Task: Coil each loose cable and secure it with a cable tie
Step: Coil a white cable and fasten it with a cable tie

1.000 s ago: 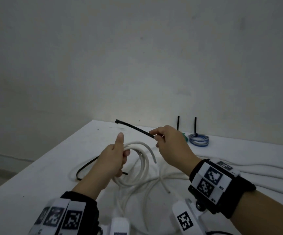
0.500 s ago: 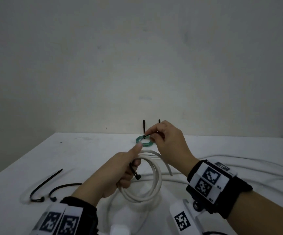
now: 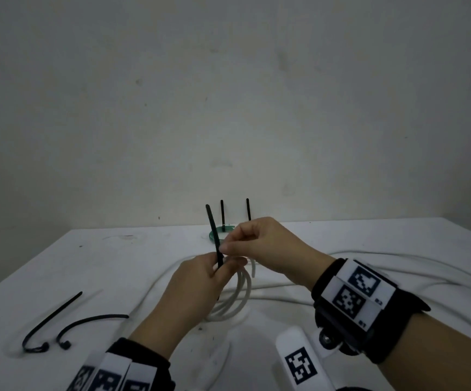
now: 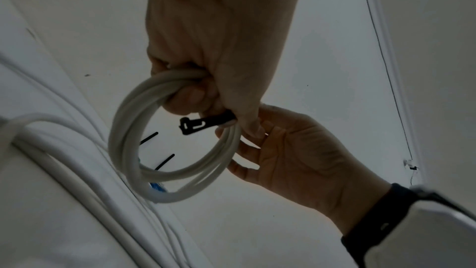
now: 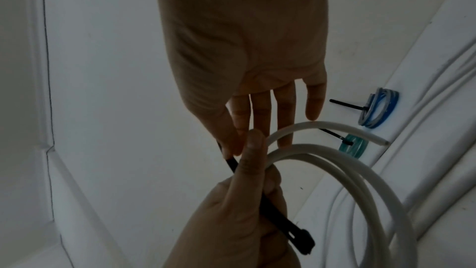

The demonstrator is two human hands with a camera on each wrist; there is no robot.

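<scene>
The white coil (image 3: 238, 294) hangs above the bench (image 3: 110, 266), at its middle. The left hand (image 3: 197, 286) has its grip closed round the coil's top, fingers curled, thumb pressing a black tie (image 3: 214, 238) against the strands. The tie stands upright; its head (image 4: 192, 125) projects inside the coil. The right hand (image 3: 268, 249) pinches the tie just above the coil, remaining fingers extended. Left of the coil, two spare ties (image 3: 67, 323) lie near the bench's front edge. Behind the coil, a tied green coil (image 3: 214, 234) sits by the wall.
</scene>
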